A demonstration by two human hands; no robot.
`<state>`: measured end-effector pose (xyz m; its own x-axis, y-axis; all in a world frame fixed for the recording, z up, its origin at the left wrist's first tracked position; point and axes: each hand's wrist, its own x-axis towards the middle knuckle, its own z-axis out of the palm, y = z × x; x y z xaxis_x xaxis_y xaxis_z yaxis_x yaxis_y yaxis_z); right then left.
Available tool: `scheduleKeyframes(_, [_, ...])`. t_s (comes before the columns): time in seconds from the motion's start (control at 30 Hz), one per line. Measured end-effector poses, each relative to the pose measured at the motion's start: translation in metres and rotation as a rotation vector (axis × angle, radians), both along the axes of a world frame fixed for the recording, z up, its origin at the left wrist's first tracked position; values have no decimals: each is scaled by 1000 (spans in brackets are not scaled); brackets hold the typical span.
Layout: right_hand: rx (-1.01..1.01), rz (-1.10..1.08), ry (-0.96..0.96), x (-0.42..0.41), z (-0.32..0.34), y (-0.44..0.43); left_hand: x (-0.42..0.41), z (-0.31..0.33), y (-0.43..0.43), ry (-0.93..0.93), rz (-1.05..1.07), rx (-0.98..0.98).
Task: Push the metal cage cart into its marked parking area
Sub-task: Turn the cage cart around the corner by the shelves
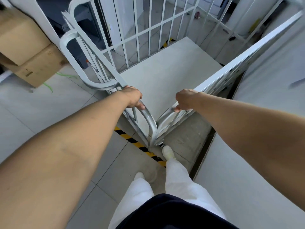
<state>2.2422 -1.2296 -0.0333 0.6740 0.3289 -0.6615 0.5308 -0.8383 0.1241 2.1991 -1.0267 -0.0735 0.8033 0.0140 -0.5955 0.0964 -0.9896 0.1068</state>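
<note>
The grey metal cage cart (pixel 166 66) stands in front of me, seen from above at one near corner, its flat floor bare and barred walls on three sides. My left hand (pixel 132 98) grips the top rail of the left wall. My right hand (pixel 185 100) grips the top rail of the right wall, close to the same corner. Yellow-and-black floor tape (pixel 140 146) runs diagonally under the cart's near corner, and another piece (pixel 166 43) shows through the far bars. My right foot (pixel 168 152) rests by the cart's corner caster.
Stacked cardboard boxes (pixel 28 50) sit at the left on the tiled floor, with a green cord (pixel 49 86) beside them. A pale wall or panel (pixel 264 129) runs close along the cart's right side. White columns and dark equipment stand beyond the far bars.
</note>
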Motion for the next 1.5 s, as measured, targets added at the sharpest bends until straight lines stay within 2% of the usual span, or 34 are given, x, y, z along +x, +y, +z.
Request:
scheduleKeyframes(0.3, [183, -81, -26, -28, 12, 44, -13, 32, 7, -135, -28, -86])
scheduleKeyframes(0.63, [348, 14, -73, -1, 39, 141, -9, 88, 92, -312, 117, -43])
scheduleKeyframes(0.9, [454, -13, -151, 7, 52, 282, -5, 113, 217, -342, 162, -55])
scheduleKeyframes(1.13, [502, -181, -188, 21, 51, 400, 20, 124, 342, -334, 64, -79])
scheduleKeyframes(1.5, [488, -360, -240, 141, 33, 530, 154, 106, 472, -292, -63, -98])
